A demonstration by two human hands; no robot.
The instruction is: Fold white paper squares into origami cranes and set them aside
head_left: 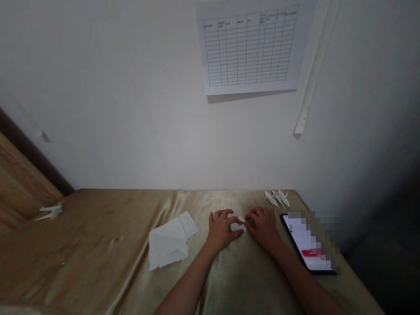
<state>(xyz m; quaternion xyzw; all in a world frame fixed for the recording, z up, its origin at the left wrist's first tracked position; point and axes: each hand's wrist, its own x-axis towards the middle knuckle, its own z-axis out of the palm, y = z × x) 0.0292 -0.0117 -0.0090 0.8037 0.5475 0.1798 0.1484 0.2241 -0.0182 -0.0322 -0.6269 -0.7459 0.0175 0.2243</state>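
Observation:
Between my two hands lies a small folded piece of white paper, partly hidden by the fingers. My left hand pinches its left side with thumb and forefinger. On the other side, the fingertips of my right hand press together at the paper's right edge. Several loose white paper sheets lie in an overlapping stack to the left of my left hand. Beyond my right hand, near the table's back corner, sit several folded paper cranes.
A tablet, its screen lit and partly pixelated, lies right of my right arm. Gold satin cloth covers the table. White scraps lie at the far left, near a wooden panel. A printed table sheet hangs on the wall.

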